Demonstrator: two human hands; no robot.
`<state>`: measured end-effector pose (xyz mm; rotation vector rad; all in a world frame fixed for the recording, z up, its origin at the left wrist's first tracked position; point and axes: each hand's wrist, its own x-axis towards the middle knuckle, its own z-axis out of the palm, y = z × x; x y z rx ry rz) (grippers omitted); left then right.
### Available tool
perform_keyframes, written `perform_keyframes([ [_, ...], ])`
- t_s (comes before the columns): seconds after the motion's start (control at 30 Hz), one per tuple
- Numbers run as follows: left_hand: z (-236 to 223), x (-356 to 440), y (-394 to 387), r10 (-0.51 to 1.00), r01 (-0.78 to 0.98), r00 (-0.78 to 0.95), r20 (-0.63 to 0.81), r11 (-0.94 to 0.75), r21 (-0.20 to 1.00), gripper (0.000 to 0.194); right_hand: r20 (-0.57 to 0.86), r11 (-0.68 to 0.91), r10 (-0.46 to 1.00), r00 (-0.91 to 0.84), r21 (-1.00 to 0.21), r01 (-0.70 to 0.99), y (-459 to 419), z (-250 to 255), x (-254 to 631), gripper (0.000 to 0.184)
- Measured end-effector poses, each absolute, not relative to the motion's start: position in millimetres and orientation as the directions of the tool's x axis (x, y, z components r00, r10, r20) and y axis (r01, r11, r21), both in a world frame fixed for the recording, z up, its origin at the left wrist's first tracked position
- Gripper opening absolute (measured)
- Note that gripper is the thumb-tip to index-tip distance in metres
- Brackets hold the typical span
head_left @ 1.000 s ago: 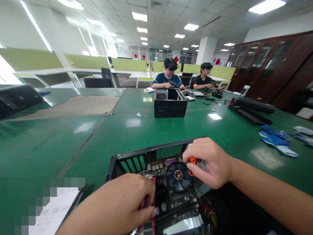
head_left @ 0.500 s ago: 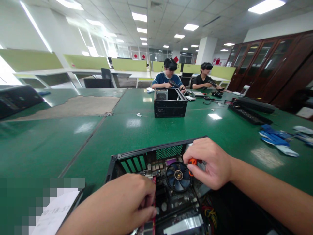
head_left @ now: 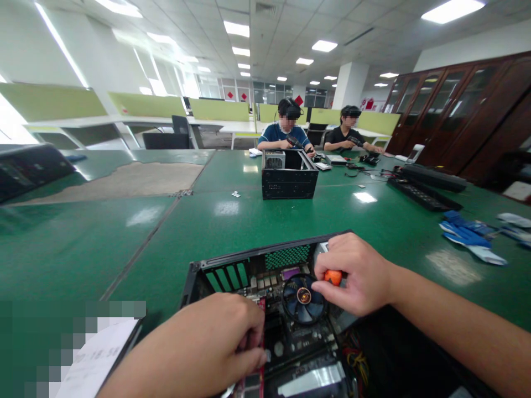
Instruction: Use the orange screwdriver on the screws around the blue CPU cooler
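Observation:
An open black computer case lies before me, with a round CPU fan on the motherboard inside. My left hand reaches in at the fan's left, its thumb and curled fingers closed on the edge of a red expansion card. Over the upper right of the fan, my right hand is wrapped round an orange-and-black screwdriver handle; the tool's shaft is hidden. Coloured wires bunch below the right hand, and a silver metal plate shows at the bottom.
Another computer case stands farther back on the green table. Blue-and-white gloves and black panels lie at the right. Two people work across the table. At the lower left is a partly blurred-out white sheet.
My right hand has turned slightly around the screwdriver handle, and more of its orange end shows. The left hand stays put. The far-right person's arm has stretched out to the side.

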<state>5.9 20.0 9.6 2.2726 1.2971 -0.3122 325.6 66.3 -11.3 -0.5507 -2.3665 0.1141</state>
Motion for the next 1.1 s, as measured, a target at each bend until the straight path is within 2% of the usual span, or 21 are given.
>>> perform_keyframes([
  [0.2, 5.0, 1.8, 21.0, 0.744, 0.839, 0.539, -0.396, -0.43, 0.334, 0.015, 0.538, 0.876, 0.482, -0.691, -0.311, 0.369, 66.1, -12.8, 330.2, 0.009],
  [0.53, 3.4, 0.9, 21.2, 0.748, 0.843, 0.533, -0.395, -0.429, 0.325, 0.014, 0.51, 0.858, 0.509, -0.694, -0.36, 0.365, 66.2, -11.5, 328.3, 0.045],
  [0.63, 2.9, 0.0, 21.3, 0.747, 0.83, 0.549, -0.375, -0.436, 0.347, 0.015, 0.518, 0.856, 0.512, -0.685, -0.373, 0.358, 65.9, -12.4, 328.8, 0.05],
  [0.9, 2.0, 0.2, 21.8, 0.751, 0.841, 0.533, -0.39, -0.422, 0.337, 0.015, 0.529, 0.853, 0.511, -0.677, -0.407, 0.326, 67.8, -11.7, 330.8, 0.045],
  [1.03, 4.1, 1.3, 20.6, 0.747, 0.841, 0.537, -0.393, -0.433, 0.325, 0.015, 0.554, 0.874, 0.48, -0.681, -0.375, 0.31, 69.1, -11.2, 328.9, 0.017],
  [1.1, 4.8, 1.5, 20.3, 0.746, 0.837, 0.542, -0.386, -0.441, 0.323, 0.016, 0.568, 0.879, 0.473, -0.673, -0.36, 0.314, 68.7, -11.5, 327.8, 0.014],
])
